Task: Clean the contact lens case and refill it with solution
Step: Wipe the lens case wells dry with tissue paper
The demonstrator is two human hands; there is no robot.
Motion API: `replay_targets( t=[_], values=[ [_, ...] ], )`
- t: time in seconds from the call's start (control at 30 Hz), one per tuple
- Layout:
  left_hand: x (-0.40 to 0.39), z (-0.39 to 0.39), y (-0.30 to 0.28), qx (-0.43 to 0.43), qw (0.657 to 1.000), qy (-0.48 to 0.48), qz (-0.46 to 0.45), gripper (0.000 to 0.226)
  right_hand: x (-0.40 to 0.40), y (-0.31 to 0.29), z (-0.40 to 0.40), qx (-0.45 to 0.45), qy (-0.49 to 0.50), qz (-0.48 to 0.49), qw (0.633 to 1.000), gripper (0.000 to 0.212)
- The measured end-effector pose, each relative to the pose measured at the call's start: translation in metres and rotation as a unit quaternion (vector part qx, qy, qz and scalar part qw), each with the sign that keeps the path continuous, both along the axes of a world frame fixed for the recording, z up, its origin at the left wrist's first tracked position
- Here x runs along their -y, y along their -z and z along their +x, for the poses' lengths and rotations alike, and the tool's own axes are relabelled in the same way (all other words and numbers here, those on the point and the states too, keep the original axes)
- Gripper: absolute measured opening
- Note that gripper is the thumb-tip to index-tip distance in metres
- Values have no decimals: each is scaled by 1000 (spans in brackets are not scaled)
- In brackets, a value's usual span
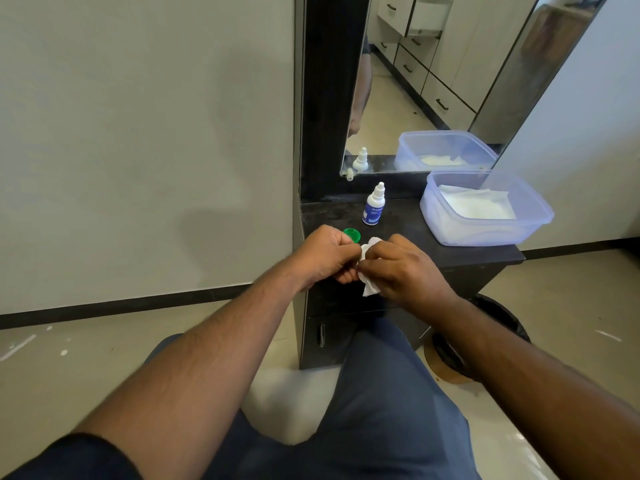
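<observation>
I judge I'm mid-wipe: my right hand (401,268) pinches a white tissue (370,268) against something hidden in my closed left hand (325,256), likely the case. Next, the solution bottle (374,204) on the table (467,252).

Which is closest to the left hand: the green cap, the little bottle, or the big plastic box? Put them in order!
From the left hand, in the head view:
1. Green cap, just behind the knuckles on the dark counter.
2. Little bottle, farther back, near the mirror.
3. Big plastic box, farthest, off to the right.
</observation>
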State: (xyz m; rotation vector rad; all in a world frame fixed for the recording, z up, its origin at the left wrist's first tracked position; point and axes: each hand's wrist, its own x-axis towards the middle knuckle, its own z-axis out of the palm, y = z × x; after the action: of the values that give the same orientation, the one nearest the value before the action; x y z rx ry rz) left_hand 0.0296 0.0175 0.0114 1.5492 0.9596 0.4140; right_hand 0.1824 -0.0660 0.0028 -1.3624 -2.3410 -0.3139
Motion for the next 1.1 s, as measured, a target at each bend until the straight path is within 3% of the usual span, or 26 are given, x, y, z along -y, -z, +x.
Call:
replay_targets(
  t=[0.1,0.3,0.5,0.63,0.7,0.8,0.93,1.03,1.1],
  values=[
    [-2,-1,-4,-10,1000,17,-10,24,-6,-12,3,89,-106,-20,990,12],
    [-2,-3,-7,-10,999,27,-42,21,-13,-34,13,158,-169,-23,973,17],
    [-3,-2,-6,-9,999,15,-42,20,-7,-27,23,148,-140,-20,979,20],
    [-2,-2,-5,8,999,0,-40,17,-4,-20,42,113,-58,-31,991,24],
    [-2,-3,-3,16,999,-10,-38,14,1,-17,50,57,15,-36,998,23],
    [-4,-3,0,28,999,-18,-39,13,12,-12,43,-135,116,-84,980,15],
    [-2,-2,3,31,999,-33,-27,11,21,-3,13,-384,204,-121,892,10],
    [1,-2,7,40,998,-52,-1,12,17,1,-4,-479,277,-88,828,14],
    [3,-1,8,50,997,-63,10,14,13,4,-12,-555,313,-107,763,20]
  ],
)
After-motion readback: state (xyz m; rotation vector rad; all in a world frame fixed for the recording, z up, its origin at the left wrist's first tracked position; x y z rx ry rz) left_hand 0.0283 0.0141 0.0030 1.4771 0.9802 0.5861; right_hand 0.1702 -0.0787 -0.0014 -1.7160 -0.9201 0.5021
